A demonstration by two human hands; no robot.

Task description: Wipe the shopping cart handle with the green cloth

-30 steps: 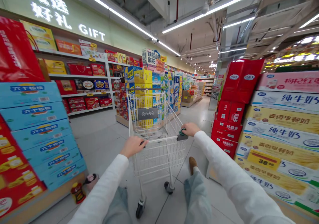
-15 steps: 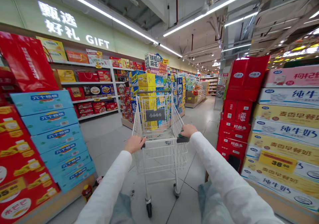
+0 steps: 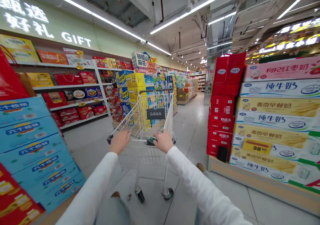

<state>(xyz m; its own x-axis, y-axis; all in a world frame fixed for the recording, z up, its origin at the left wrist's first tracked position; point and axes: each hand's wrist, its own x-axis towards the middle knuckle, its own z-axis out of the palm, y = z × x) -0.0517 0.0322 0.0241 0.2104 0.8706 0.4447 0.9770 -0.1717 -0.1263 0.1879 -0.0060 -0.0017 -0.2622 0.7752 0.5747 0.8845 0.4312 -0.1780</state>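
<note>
A white wire shopping cart [image 3: 147,118] rolls ahead of me down a supermarket aisle, its basket holding nothing I can see. My left hand [image 3: 119,141] is wrapped round the left part of the cart's handle bar [image 3: 140,139]. My right hand [image 3: 163,141] grips the bar near its middle, over a dark green grip piece. Both arms are in white sleeves. The cart is angled to the right of my body.
Stacked blue and red cartons [image 3: 27,141] line the left. Milk cartons [image 3: 277,118] and red boxes [image 3: 223,98] on a low wooden platform line the right. A display of yellow and blue boxes [image 3: 135,84] stands ahead. Shelves [image 3: 72,84] run under a GIFT sign.
The cart has swung to point rightwards. My right hand has slid from the bar's right end to near its middle. The view has moved forward past the left stack.
</note>
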